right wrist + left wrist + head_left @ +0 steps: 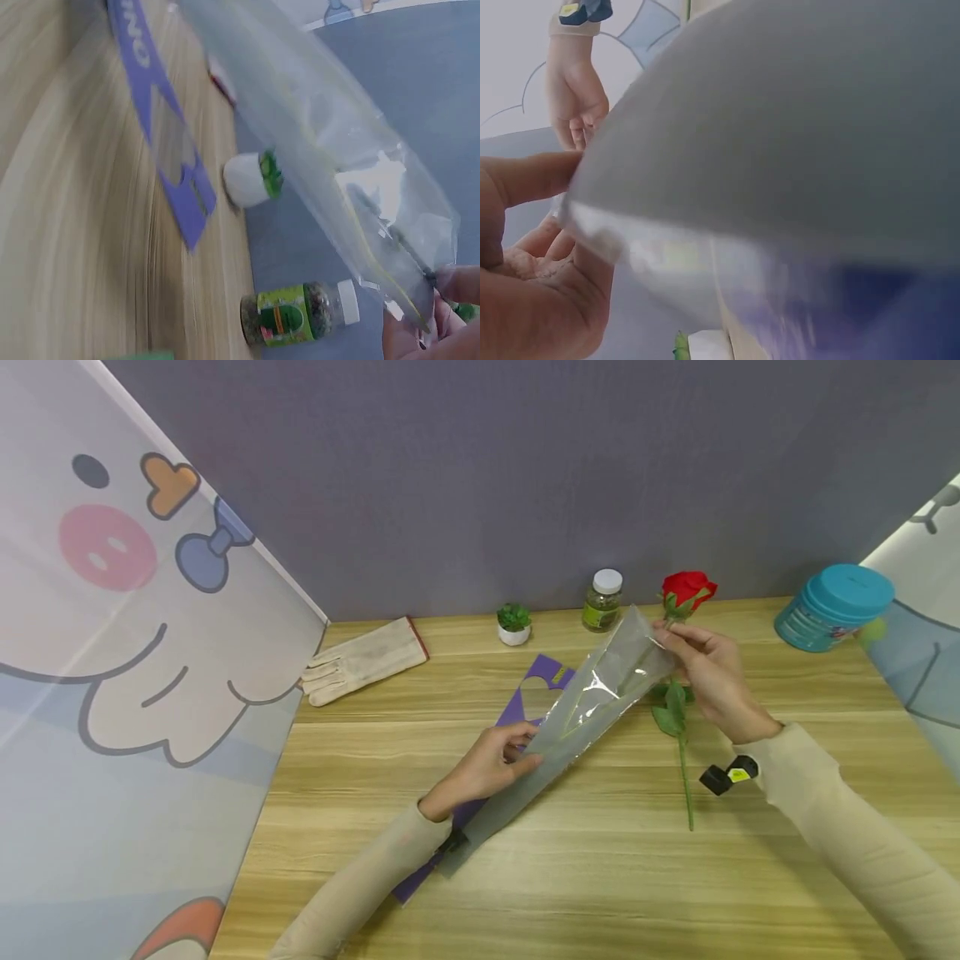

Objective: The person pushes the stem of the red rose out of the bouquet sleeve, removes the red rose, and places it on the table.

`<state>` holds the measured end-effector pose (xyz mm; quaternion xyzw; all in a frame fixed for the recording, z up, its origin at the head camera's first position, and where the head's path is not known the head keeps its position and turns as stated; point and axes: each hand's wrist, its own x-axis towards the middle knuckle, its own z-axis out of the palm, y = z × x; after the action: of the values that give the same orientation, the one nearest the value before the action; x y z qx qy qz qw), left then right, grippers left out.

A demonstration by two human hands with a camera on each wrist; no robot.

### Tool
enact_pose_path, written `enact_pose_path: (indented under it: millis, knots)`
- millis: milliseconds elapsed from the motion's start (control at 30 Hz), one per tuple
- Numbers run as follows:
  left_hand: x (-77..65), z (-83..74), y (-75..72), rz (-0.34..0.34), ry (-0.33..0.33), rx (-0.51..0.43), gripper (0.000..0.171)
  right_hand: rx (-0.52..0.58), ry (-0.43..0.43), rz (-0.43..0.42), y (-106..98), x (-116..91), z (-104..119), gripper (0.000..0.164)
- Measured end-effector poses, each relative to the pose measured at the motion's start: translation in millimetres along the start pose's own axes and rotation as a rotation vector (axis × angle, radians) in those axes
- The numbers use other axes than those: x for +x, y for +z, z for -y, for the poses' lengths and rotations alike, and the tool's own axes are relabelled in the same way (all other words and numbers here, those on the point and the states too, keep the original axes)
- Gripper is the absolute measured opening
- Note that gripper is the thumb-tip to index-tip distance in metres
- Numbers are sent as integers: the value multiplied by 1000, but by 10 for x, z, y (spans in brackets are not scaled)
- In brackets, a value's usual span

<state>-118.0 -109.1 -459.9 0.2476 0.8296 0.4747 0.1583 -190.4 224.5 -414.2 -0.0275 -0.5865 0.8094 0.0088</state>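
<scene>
A long, clear and grey plastic flower sleeve (592,702) stretches diagonally between my two hands above the table. My left hand (491,762) pinches its left edge between thumb and fingers, which the left wrist view shows close up. At the upper end, my right hand (708,672) pinches the sleeve's corner (409,292). A red rose (687,592) with a green stem (686,777) and leaves lies behind and below the right hand, which hides part of it. Partly under the sleeve, a flat purple strip (142,82) with cut-outs and pale lettering rests on the table.
Along the back stand a small potted plant (513,625), a white-capped jar (602,602) and, far right, a blue tub (832,608). A pale work glove (367,662) lies at the back left. Grey and cartoon-printed panels (525,485) enclose the wooden table (585,868).
</scene>
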Motion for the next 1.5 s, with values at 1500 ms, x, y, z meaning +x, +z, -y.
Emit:
enact_pose_path:
  millis: [1500]
  knots:
    - [-112, 361, -483, -113, -102, 37, 31, 171, -307, -219, -966, 237, 946, 44]
